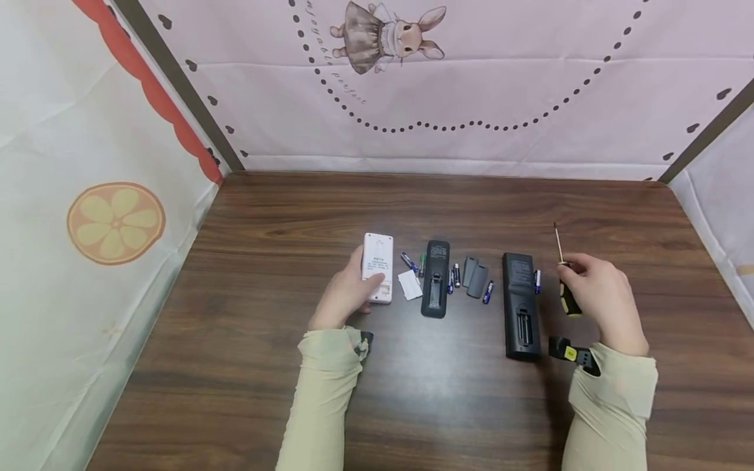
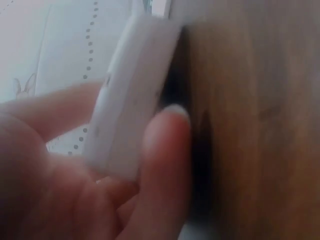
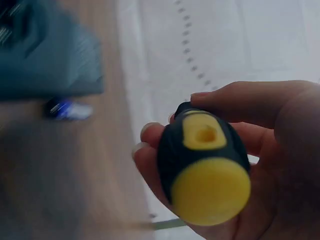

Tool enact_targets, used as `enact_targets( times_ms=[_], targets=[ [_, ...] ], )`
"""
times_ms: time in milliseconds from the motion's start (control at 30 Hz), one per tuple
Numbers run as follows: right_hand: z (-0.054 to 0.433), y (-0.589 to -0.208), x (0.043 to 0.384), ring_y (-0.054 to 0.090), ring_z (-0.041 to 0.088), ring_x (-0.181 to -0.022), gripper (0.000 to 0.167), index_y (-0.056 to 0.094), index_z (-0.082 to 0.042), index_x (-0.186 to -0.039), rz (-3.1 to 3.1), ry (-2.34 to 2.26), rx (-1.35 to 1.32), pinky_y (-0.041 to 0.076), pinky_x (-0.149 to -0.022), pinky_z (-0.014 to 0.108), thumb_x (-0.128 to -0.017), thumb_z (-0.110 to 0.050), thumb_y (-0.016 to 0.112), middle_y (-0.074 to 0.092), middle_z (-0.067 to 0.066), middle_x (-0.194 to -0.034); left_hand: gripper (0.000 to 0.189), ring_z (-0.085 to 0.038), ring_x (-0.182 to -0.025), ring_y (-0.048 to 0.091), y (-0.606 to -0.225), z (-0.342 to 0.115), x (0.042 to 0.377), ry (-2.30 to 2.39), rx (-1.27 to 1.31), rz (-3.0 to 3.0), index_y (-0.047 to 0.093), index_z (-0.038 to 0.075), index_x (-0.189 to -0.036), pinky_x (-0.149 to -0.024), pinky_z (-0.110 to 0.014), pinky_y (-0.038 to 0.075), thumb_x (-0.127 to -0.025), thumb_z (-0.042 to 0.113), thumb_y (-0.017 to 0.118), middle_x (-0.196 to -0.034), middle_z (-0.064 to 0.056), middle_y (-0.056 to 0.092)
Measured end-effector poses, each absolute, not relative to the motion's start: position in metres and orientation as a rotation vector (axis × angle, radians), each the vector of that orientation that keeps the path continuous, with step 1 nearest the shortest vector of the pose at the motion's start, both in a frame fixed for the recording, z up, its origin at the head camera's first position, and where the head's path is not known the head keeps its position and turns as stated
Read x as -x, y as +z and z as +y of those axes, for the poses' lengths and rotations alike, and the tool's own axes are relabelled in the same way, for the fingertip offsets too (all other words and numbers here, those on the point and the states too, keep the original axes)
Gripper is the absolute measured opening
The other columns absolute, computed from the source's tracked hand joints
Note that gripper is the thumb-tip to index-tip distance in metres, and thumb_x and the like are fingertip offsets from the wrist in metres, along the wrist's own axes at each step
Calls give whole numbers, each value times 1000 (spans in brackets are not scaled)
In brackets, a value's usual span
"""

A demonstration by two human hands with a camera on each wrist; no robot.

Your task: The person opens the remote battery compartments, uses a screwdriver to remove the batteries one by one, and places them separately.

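Note:
My left hand [image 1: 341,294] grips a white remote control [image 1: 377,254], its printed back facing up and the thumb lying across the lower part near a small recess. In the left wrist view the white remote [image 2: 125,95] appears edge-on between thumb and fingers, blurred. On the right, my right hand [image 1: 609,297] holds a screwdriver [image 1: 569,301] by its black and yellow handle, the thin shaft pointing away toward the back of the table. From the right wrist, the rounded yellow handle end [image 3: 212,192] faces the camera, with thumb and fingertips around the handle.
Between the hands lie a small black remote [image 1: 437,261] and a larger black remote [image 1: 520,281], both back up with open battery bays. A white cover [image 1: 410,285], grey covers [image 1: 478,281] and several batteries, one of them blue [image 1: 488,292], lie around them on the wooden table [image 1: 294,405].

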State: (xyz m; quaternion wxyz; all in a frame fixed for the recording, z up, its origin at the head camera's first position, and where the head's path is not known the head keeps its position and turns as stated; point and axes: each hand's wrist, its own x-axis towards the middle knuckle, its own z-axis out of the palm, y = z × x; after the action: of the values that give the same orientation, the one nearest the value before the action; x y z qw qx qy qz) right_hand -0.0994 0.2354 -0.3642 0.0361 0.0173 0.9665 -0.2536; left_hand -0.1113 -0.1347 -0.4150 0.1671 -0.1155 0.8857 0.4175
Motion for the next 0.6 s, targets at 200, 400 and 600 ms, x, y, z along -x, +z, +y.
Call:
enact_targets(
  times_ms=[200, 400, 600],
  targets=[
    [252, -392, 100, 51, 42, -96, 40, 53, 3, -118, 2870, -703, -65, 39, -76, 54, -91, -27, 45, 57, 24, -107, 64, -22, -51, 57, -418, -126, 115, 1184, 261, 2499, 23, 22, -140, -45, -32, 49, -86, 37, 55, -91, -9, 56],
    [254, -405, 101, 50, 43, -97, 43, 51, 0, -123, 2874, -726, -128, 38, -78, 56, -90, -26, 49, 59, 23, -106, 63, -21, -51, 57, -416, -124, 116, 1149, 279, 2515, 25, 23, -140, -46, -31, 48, -87, 37, 55, -90, -8, 56],
    [246, -405, 106, 48, 44, -99, 46, 48, -2, -127, 2876, -735, -126, 34, -81, 58, -90, -29, 50, 59, 23, -106, 63, -21, -52, 57, -410, -131, 116, 1141, 302, 2524, 23, 21, -140, -47, -31, 48, -87, 37, 54, -94, -8, 56]
  ],
)
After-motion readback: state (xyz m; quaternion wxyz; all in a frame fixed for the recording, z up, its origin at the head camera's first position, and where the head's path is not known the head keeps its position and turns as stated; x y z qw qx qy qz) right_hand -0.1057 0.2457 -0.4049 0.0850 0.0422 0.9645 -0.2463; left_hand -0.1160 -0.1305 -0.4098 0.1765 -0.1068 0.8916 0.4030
